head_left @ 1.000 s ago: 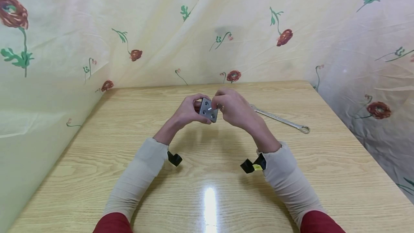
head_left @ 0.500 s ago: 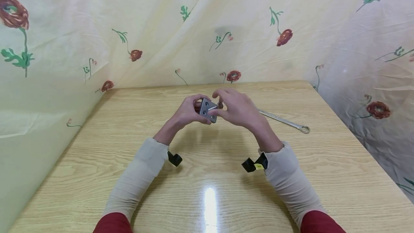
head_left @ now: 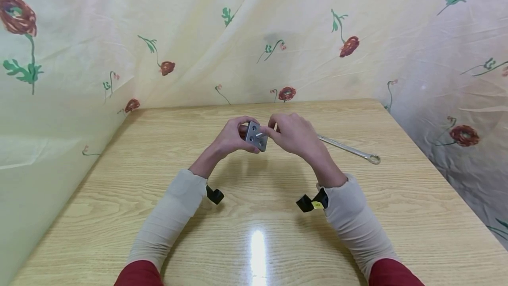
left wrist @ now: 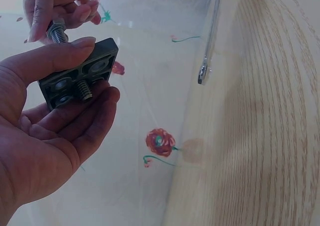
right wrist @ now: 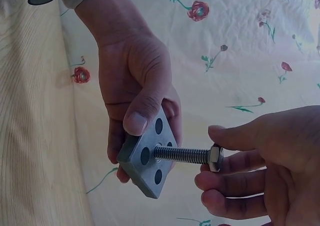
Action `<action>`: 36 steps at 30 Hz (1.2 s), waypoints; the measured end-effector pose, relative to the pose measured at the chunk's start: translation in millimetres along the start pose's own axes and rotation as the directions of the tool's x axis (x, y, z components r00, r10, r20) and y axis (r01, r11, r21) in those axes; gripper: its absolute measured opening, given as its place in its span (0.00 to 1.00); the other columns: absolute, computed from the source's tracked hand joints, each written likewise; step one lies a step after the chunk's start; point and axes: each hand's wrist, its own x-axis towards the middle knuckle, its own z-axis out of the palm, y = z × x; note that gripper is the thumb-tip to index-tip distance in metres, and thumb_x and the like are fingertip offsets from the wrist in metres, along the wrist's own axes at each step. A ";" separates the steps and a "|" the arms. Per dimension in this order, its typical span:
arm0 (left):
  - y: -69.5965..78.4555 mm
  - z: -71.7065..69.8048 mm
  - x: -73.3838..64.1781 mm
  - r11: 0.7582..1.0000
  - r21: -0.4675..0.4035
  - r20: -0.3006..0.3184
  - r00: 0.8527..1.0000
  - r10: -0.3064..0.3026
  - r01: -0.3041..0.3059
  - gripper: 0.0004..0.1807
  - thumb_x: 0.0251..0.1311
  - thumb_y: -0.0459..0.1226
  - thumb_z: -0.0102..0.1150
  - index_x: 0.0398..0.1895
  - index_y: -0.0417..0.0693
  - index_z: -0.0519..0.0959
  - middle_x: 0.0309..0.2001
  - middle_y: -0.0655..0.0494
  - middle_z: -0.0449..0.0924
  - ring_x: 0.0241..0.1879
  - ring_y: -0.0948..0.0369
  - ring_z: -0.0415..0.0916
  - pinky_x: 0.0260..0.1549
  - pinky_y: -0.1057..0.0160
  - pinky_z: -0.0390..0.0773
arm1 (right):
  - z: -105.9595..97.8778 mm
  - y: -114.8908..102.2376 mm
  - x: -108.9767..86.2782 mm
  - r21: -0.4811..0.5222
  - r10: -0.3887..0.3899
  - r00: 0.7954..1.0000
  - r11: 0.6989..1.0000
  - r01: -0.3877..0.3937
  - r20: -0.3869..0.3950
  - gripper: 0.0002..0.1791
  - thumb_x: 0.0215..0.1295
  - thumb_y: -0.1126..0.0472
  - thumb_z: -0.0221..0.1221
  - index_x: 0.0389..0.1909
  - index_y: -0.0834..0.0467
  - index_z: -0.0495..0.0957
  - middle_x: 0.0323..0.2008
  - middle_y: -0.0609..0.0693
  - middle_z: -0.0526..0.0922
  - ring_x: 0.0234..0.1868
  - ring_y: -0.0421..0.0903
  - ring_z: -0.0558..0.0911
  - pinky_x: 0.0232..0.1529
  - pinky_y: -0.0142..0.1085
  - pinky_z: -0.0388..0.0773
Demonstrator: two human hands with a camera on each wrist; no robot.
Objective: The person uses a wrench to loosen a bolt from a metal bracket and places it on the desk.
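Left hand (head_left: pixel 232 136): just left of the centre of the head view, its thumb and fingers grasping the metal plate by opposite edges.
Metal plate (right wrist: pixel 152 165): at the middle of the head view, lifted off the table and tilted; low centre in the right wrist view, where round holes show in its face.
Bolt (right wrist: pixel 185 155): runs through the plate among those holes; in the right wrist view its long threaded shank stands out toward the right, while in the left wrist view the threaded tip pokes out of the other face, at left of the frame.
Right hand (head_left: pixel 295 135): just right of centre in the head view, thumb and index finger pinching the bolt's hex head (right wrist: pixel 216 158), the remaining fingers bent beside it.
Wrench (head_left: pixel 345 146): lies on the table right of the right hand in the head view, ring end toward lower right, its other end hidden behind that hand.
Table (head_left: pixel 119 180): pale wood grain, a bright reflection at bottom centre of the head view.
Cloth (head_left: pixel 190 12): cream with red flowers, across the top and down both sides of the head view.
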 end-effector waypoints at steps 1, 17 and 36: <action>-0.3 0.2 0.1 1.000 0.001 0.000 1.000 -0.001 0.001 0.36 0.39 0.25 0.74 0.56 0.45 0.71 0.50 0.37 0.83 0.44 0.52 0.83 0.46 0.58 0.82 | -0.1 -0.3 0.0 0.002 -0.006 1.000 1.000 0.006 -0.001 0.17 0.68 0.47 0.56 0.40 0.56 0.81 0.22 0.49 0.78 0.19 0.44 0.71 0.20 0.33 0.64; 0.5 -0.7 -0.4 1.000 -0.027 -0.005 1.000 0.014 -0.014 0.36 0.39 0.25 0.74 0.56 0.45 0.72 0.48 0.37 0.84 0.42 0.54 0.83 0.44 0.60 0.81 | -1.6 -2.5 -3.3 -0.007 -0.136 0.985 0.991 0.136 -0.108 0.09 0.60 0.60 0.63 0.41 0.55 0.85 0.33 0.51 0.85 0.32 0.46 0.79 0.31 0.38 0.74; -0.5 -1.4 0.2 1.000 -0.017 -0.008 1.000 0.002 -0.002 0.38 0.39 0.24 0.74 0.59 0.43 0.71 0.49 0.37 0.83 0.43 0.53 0.83 0.44 0.60 0.82 | 2.0 -2.7 -2.6 -0.082 -0.311 0.939 0.950 0.302 -0.147 0.16 0.50 0.69 0.67 0.41 0.55 0.85 0.43 0.52 0.82 0.41 0.50 0.80 0.39 0.43 0.77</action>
